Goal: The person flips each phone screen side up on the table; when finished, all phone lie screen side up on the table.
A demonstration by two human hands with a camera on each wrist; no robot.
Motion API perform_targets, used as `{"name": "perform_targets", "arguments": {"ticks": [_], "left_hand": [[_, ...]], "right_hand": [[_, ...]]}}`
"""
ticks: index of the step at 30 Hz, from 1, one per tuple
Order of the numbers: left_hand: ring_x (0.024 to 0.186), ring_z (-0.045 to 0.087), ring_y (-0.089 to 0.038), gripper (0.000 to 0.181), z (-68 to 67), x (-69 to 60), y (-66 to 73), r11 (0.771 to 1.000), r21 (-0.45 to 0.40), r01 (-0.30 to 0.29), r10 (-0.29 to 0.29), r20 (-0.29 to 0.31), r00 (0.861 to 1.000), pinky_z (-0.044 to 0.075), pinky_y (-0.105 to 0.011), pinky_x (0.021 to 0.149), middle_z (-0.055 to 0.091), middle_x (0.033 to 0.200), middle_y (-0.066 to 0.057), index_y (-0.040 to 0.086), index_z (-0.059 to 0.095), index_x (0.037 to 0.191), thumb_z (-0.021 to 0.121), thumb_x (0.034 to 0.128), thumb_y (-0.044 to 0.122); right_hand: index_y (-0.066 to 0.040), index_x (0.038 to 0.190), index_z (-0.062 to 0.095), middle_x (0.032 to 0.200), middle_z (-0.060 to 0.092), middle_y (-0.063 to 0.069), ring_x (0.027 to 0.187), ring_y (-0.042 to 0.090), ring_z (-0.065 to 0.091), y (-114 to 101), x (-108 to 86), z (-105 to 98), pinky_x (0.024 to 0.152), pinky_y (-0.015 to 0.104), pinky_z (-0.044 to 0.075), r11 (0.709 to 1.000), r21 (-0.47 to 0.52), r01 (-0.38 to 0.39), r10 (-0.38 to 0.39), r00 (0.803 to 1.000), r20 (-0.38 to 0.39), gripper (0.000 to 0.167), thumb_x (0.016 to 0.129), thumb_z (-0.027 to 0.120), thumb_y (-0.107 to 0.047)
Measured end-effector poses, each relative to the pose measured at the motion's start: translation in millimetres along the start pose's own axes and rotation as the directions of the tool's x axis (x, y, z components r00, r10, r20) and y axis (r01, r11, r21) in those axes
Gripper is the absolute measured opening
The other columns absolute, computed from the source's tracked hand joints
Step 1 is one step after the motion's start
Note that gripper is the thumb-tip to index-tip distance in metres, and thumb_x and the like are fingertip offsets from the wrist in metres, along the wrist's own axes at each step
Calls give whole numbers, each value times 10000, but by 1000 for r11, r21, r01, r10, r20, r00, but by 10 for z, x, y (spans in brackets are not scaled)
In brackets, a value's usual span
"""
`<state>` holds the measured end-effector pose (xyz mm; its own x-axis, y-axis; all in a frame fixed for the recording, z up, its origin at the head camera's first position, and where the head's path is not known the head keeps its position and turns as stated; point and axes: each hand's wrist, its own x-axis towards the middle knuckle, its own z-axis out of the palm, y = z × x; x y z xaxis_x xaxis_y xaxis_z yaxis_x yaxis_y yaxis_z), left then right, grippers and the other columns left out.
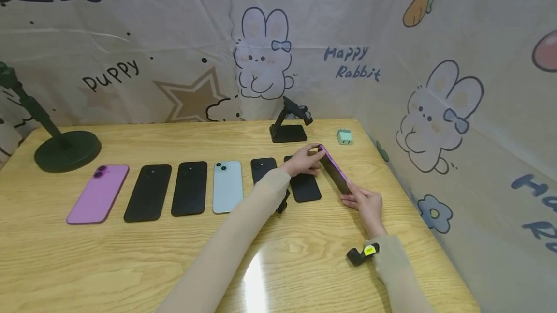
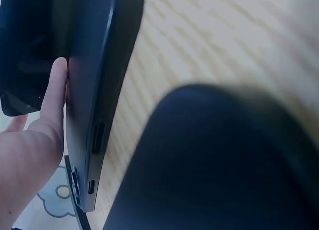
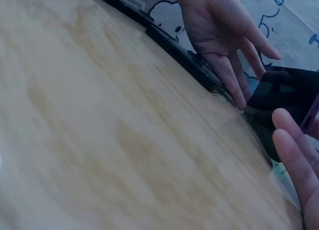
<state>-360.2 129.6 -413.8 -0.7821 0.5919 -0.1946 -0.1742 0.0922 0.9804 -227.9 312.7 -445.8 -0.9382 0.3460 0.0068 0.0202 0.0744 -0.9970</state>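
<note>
A phone with a purple edge (image 1: 334,164) and dark screen is held tilted up on its side above the right part of the table. My left hand (image 1: 302,162) pinches its far end, reaching across a black phone (image 1: 306,187) that lies on the table. At the near end, my right hand (image 1: 365,204) grips it between thumb and fingers. In the right wrist view the dark screen (image 3: 284,93) faces the camera, with right fingertips (image 3: 283,121) against it. The left wrist view shows the left hand (image 2: 32,148) beside a dark phone (image 2: 92,90) lying on the wood.
Leftward along the row lie a dark phone (image 1: 261,165), a pale blue phone (image 1: 227,187), two black phones (image 1: 189,188) (image 1: 148,193) and a purple phone (image 1: 97,194). Behind stand a black phone stand (image 1: 289,131), a mint charger plug (image 1: 344,137) and a dark green round base (image 1: 67,151). Printed cloth walls the table.
</note>
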Motion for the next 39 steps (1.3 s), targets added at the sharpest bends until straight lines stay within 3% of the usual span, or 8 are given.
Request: {"name": "perform_targets", "arguments": {"ticks": [4,7,10,18,25,32,35,39], "left_hand": [[1208,543,-356,581,-1,12,-7,999,42,-23,25,-33,999,528,-414,913,387,1482,-198,128,277,1506,493,1005,327],[1144,587,-332,567,6,-1,4,988,151,-44,56,-76,996,519,-384,919,424,1459,-191,125,331,1486,508,996,351],[1080,620,-322,558,16,-29,24,962,267,-56,88,-109,990,499,-373,934,447,1447,-181,129,369,1470,520,988,367],[1355,420,-282,615,37,-21,24,889,451,-81,126,-71,989,416,-401,1059,433,1470,-168,117,247,1527,497,1004,321],[1344,430,-299,581,99,32,11,871,482,-93,139,-60,988,394,-384,1080,441,1459,-182,67,250,1518,497,1002,168],[1234,549,-258,532,184,42,20,862,503,-65,108,-55,993,440,-348,1032,543,1377,-153,4,283,1493,469,1009,125],[1242,538,-263,528,212,36,37,854,517,-47,112,-95,989,435,-349,1036,544,1369,-162,9,306,1486,481,999,113],[1187,550,-305,521,215,46,40,822,570,-19,114,-132,985,449,-369,999,548,1329,-197,13,315,1483,474,994,101]], "right_hand": [[187,1140,594,661,712,-32,598,81,690,20,-4,21,626,237,573,999,38,33,-31,999,-38,545,927,640,-312],[217,1107,590,618,701,-48,581,80,686,32,-8,36,606,230,570,995,73,64,-59,996,-64,552,942,617,-309],[234,1065,596,583,693,-38,562,89,684,46,-11,45,590,227,566,990,107,91,-82,993,-86,551,952,597,-306],[260,998,584,593,696,-30,558,97,686,68,-12,54,589,222,563,984,118,135,-124,987,-102,536,969,568,-275],[288,908,575,565,671,-73,525,64,660,96,-16,45,567,195,554,987,67,148,-141,985,-104,580,977,550,-288],[158,1101,623,634,677,-167,631,0,675,67,-17,31,653,174,555,994,-75,75,-80,995,-58,380,976,562,-196],[145,1125,612,654,681,-155,647,-2,679,56,-8,19,674,175,554,995,-89,44,-48,998,-51,348,986,543,-167],[169,1141,589,649,678,-140,637,-2,677,54,-1,0,669,170,554,998,-65,11,-14,999,-48,337,989,529,-126]]}}
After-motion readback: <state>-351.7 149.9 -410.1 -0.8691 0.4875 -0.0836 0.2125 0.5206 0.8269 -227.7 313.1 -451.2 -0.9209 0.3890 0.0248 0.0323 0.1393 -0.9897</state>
